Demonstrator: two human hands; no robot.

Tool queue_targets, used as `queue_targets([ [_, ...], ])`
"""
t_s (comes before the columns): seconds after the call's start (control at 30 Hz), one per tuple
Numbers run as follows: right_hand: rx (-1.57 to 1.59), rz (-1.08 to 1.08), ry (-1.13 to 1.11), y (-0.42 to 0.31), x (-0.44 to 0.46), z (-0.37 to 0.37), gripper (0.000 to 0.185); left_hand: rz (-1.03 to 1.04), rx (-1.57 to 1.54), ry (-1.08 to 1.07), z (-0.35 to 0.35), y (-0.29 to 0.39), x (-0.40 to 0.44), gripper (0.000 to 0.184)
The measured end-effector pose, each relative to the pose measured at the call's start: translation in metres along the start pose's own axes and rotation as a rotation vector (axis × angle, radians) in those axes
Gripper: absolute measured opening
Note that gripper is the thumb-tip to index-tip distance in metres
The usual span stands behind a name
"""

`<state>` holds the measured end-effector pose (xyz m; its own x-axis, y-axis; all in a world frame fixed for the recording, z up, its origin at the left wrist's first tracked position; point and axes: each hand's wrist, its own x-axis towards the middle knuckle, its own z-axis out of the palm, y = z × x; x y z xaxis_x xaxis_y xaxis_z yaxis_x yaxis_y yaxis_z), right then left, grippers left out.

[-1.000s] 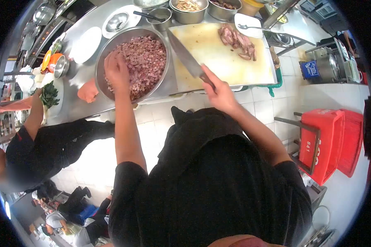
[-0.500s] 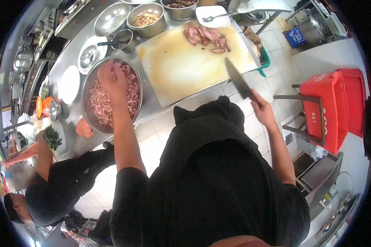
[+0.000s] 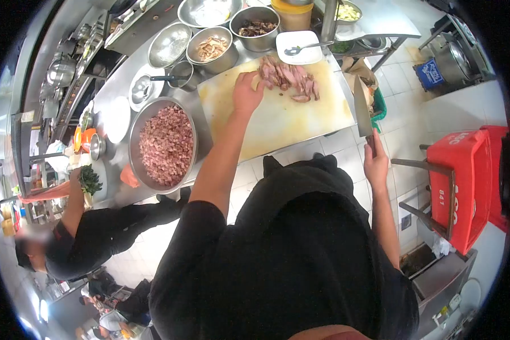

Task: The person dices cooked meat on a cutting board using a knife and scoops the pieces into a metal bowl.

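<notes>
My left hand (image 3: 248, 95) is over the far left part of the cutting board (image 3: 272, 127), fingers apart and nothing in them. Its fingertips come close to a pile of sliced meat (image 3: 292, 78); whether they touch it I cannot tell. Off to the right of the board, my right hand (image 3: 375, 161) grips a kitchen knife (image 3: 361, 107) by the handle, blade pointing away from me. Left of the board stands a large steel bowl (image 3: 134, 148) of diced meat (image 3: 165, 144).
Steel pots (image 3: 225, 61) and a white dish (image 3: 300, 54) with a spoon line the board's far side. On the left, a co-worker (image 3: 113, 241) handles leafy greens (image 3: 89, 180). A red bin (image 3: 459, 190) stands to my right.
My left hand has left the bowl of diced meat and moved right, over the board. The knife has swung to the right and now points away from me. The camera view has shifted.
</notes>
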<state>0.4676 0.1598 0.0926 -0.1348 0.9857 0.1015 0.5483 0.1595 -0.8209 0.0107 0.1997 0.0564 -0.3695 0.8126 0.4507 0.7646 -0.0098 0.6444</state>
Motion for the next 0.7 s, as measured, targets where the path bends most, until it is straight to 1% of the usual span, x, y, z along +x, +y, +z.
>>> queue_targets([
  [0.13,0.13,0.024,-0.104,0.009,0.001,0.004,0.059,-0.163,0.029,0.008,0.034,-0.001,0.024,0.042],
  [0.23,0.181,0.072,-0.196,0.011,0.004,0.002,0.06,-0.28,0.041,-0.09,0.048,-0.001,0.038,0.041],
  [0.37,0.246,0.06,-0.244,0.02,0.009,0.003,0.059,-0.374,0.046,-0.05,0.068,-0.022,0.044,0.037],
  [0.43,0.28,0.054,-0.268,0.023,0.014,0.002,0.059,-0.454,0.022,-0.025,0.067,-0.027,0.043,0.034],
  [0.53,0.291,0.026,-0.291,0.023,0.018,0.001,0.059,-0.473,-0.025,-0.064,0.055,-0.03,0.036,0.028],
  [0.63,0.254,0.018,-0.352,0.019,0.026,-0.001,0.06,-0.572,-0.268,-0.049,0.032,-0.015,0.014,0.022],
  [0.7,0.306,0.005,-0.38,0.015,0.027,0.003,0.06,-0.597,-0.437,-0.116,0.021,-0.021,-0.021,0.02],
])
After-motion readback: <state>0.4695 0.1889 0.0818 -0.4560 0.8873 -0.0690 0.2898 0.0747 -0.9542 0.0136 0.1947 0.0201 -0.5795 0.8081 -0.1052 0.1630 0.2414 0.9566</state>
